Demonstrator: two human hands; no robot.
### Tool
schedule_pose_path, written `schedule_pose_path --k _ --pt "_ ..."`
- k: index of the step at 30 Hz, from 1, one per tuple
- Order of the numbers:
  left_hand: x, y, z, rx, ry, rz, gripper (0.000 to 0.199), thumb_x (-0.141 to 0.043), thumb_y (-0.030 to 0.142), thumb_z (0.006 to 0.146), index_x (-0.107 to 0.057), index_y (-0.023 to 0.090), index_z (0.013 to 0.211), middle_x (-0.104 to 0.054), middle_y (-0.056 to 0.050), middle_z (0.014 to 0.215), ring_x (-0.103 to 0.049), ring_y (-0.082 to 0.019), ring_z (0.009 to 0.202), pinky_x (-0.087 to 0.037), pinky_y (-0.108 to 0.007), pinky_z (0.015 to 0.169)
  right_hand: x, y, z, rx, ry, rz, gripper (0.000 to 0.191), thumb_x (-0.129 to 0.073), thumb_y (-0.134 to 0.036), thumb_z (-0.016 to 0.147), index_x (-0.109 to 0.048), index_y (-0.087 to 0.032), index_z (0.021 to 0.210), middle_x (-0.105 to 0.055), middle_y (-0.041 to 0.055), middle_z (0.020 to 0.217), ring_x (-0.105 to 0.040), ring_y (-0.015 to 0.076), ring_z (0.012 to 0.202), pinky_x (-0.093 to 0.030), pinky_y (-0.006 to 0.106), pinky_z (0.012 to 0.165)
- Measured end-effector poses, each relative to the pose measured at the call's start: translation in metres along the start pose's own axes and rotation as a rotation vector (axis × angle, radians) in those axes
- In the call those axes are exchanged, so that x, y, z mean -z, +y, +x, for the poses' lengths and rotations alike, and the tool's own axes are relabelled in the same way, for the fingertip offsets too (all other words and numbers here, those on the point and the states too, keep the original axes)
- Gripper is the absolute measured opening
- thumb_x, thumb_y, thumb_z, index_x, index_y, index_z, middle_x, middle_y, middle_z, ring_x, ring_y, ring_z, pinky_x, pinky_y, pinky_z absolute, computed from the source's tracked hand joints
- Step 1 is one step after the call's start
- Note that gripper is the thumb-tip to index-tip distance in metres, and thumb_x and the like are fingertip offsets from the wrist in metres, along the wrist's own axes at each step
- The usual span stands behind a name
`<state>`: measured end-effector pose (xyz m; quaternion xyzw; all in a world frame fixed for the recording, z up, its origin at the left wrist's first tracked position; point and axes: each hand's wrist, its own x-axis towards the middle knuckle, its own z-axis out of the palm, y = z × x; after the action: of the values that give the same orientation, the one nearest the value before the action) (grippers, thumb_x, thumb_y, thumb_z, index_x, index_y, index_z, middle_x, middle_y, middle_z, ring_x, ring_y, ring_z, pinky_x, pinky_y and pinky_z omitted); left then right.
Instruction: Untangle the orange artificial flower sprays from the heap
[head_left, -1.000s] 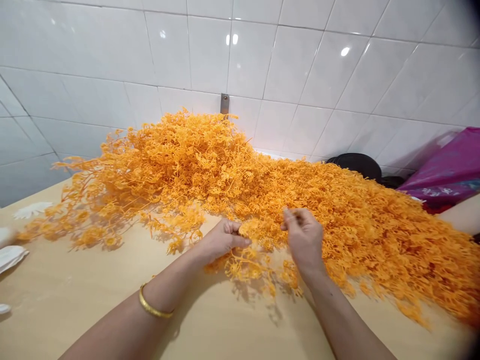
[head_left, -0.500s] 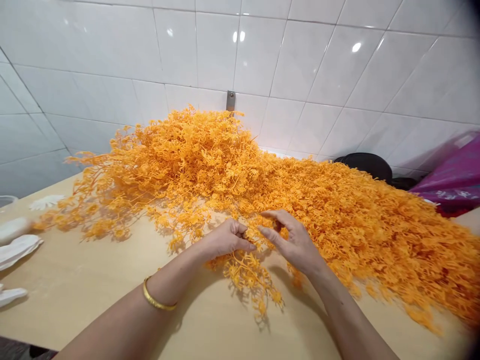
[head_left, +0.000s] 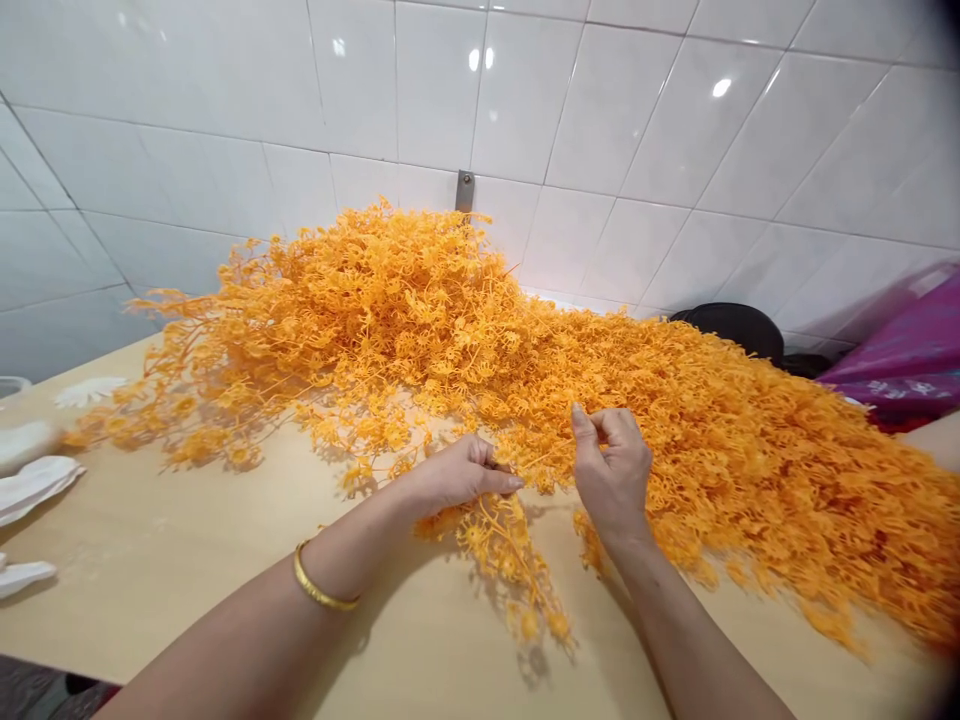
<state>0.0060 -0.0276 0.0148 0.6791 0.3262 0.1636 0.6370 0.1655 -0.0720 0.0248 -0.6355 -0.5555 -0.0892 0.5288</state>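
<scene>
My left hand [head_left: 469, 472], with a gold bangle [head_left: 322, 590] above its wrist, is closed on an orange plastic flower sprig [head_left: 517, 565]. The sprig's flowered end hangs down toward the front of the table. To the right, apart from the left hand, my right hand [head_left: 616, 470] is raised at the edge of the orange heap. Its fingers are curled in and the thumb points up; what they hold, if anything, is hidden. Behind both hands lies a large heap of orange plastic flower sprigs [head_left: 405, 320], which spreads far to the right.
White gloves [head_left: 37, 488] lie at the left side of the wooden table [head_left: 187, 560]. A metal bracket [head_left: 465, 192] is fixed to the tiled wall [head_left: 555, 110]. At the back right are a black rounded object [head_left: 735, 330] and a purple bag [head_left: 900, 345].
My right hand has drawn away to the right from the left one, and its spread fingers have curled in. My left hand keeps hold of the sprig, almost in place.
</scene>
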Motion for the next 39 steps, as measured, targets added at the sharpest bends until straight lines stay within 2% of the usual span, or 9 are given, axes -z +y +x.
schedule_pose_path --k 11,17,19,22,24,28,32,36,39 --pt "0.000 -0.002 0.002 -0.055 0.031 0.010 0.031 -0.061 0.044 0.057 -0.057 0.013 0.055 -0.038 0.004 0.041 -0.028 -0.005 0.037 -0.020 -0.021 0.037 -0.007 0.008 -0.001 -0.200 0.067 0.141 0.034 -0.042 -0.041 0.079 -0.034 -0.020 0.053 -0.037 -0.0023 0.055 -0.032 0.0106 0.050 -0.027 0.025 0.049" --pt "0.002 -0.007 0.004 -0.079 0.023 0.065 0.028 -0.058 0.041 0.059 -0.056 0.013 0.055 -0.037 0.004 0.040 -0.026 -0.005 0.036 -0.018 -0.022 0.038 -0.015 0.012 0.002 -0.331 0.053 0.292 0.033 -0.046 -0.046 0.075 -0.040 -0.019 0.057 -0.051 0.0005 0.058 -0.045 0.0114 0.052 -0.035 0.026 0.051" --pt "0.004 -0.008 0.003 -0.091 -0.005 0.106 0.025 -0.058 0.038 0.060 -0.056 0.014 0.054 -0.036 0.004 0.040 -0.026 -0.005 0.037 -0.018 -0.022 0.038 -0.008 0.020 0.012 -0.424 0.118 0.366 0.031 -0.046 -0.046 0.074 -0.041 -0.019 0.058 -0.051 -0.0005 0.057 -0.046 0.0111 0.049 -0.038 0.026 0.050" --pt "0.007 -0.009 0.001 -0.111 -0.058 0.163 0.020 -0.058 0.032 0.059 -0.056 0.014 0.053 -0.038 0.004 0.041 -0.027 -0.006 0.038 -0.019 -0.022 0.039 0.010 0.038 0.029 -0.662 0.402 0.539 0.027 -0.046 -0.043 0.074 -0.036 -0.021 0.062 -0.046 -0.0046 0.053 -0.043 0.0088 0.040 -0.038 0.025 0.044" --pt "0.009 -0.010 0.000 -0.103 -0.079 0.166 0.020 -0.058 0.033 0.059 -0.057 0.014 0.053 -0.040 0.003 0.041 -0.028 -0.006 0.039 -0.019 -0.022 0.040 0.019 0.043 0.033 -0.652 0.441 0.573 0.024 -0.051 -0.038 0.071 -0.035 -0.021 0.064 -0.047 -0.0051 0.055 -0.043 0.0076 0.040 -0.037 0.023 0.042" --pt "0.009 -0.008 0.002 -0.062 -0.091 0.163 0.023 -0.060 0.036 0.058 -0.059 0.014 0.056 -0.044 0.002 0.043 -0.029 -0.006 0.040 -0.019 -0.022 0.040 0.015 0.022 0.021 -0.387 0.056 0.589 0.021 -0.054 -0.032 0.072 -0.043 -0.022 0.087 -0.049 -0.0057 0.056 -0.042 0.0074 0.043 -0.034 0.020 0.043" --pt "0.007 -0.003 0.001 -0.031 -0.116 0.160 0.023 -0.060 0.036 0.057 -0.060 0.013 0.056 -0.044 0.003 0.043 -0.030 -0.006 0.040 -0.020 -0.022 0.041 0.004 -0.008 0.006 -0.120 -0.383 0.361 0.020 -0.048 -0.036 0.077 -0.057 -0.019 0.083 -0.048 -0.0024 0.058 -0.043 0.0090 0.050 -0.033 0.022 0.048" --pt "0.006 -0.004 0.000 -0.082 -0.139 0.106 0.019 -0.059 0.032 0.059 -0.057 0.013 0.056 -0.042 0.004 0.046 -0.030 -0.006 0.043 -0.022 -0.021 0.043 -0.002 -0.012 0.000 0.051 -0.774 0.228 0.020 -0.052 -0.036 0.074 -0.060 -0.019 0.082 -0.057 0.0009 0.073 -0.048 0.0113 0.060 -0.035 0.022 0.053" --pt "0.006 -0.006 0.001 -0.094 -0.157 0.098 0.021 -0.058 0.033 0.060 -0.056 0.013 0.056 -0.039 0.004 0.046 -0.028 -0.005 0.043 -0.021 -0.021 0.043 -0.006 -0.009 -0.005 0.054 -0.774 0.224 0.027 -0.044 -0.035 0.079 -0.052 -0.017 0.060 -0.046 -0.0024 0.055 -0.040 0.0086 0.050 -0.029 0.021 0.048"
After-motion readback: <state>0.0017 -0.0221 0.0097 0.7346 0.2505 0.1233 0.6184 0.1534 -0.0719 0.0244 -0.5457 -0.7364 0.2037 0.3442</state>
